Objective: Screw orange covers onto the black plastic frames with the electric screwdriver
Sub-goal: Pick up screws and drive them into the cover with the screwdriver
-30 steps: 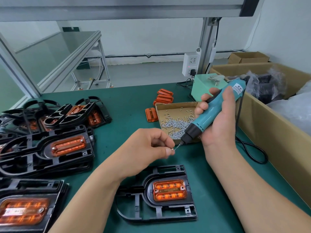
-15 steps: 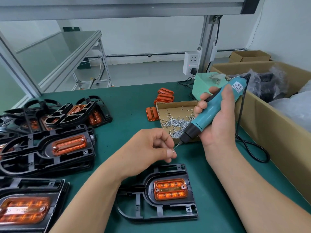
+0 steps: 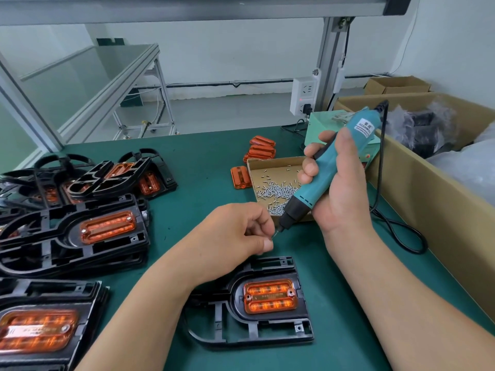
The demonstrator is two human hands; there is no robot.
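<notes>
The left hand [image 3: 235,234] is pinching a tiny screw [image 3: 272,237] between thumb and fingertips, right at the tip of the electric screwdriver [image 3: 321,178]. The right hand [image 3: 345,194] is gripping that tool, fingers wrapped round its teal body, tilting it with the bit pointing down and to the left above the tabletop [image 3: 209,167].

Just below both hands a black frame [image 3: 254,330] is lying flat with an orange cover [image 3: 270,295] seated in its recess. I cannot tell whether its two end holes already hold screws, but by my reading this one is waiting to be fastened.

To the left, frames with covers fitted are piling up in stacks [image 3: 80,236], so a fair share looks done. Further back, a few loose covers [image 3: 261,149] are lying beside the open screw box [image 3: 270,167], which suggests several more frames are waiting. The big carton [image 3: 428,199] on the right is holding bagged dark parts, though what they are I cannot make out.
</notes>
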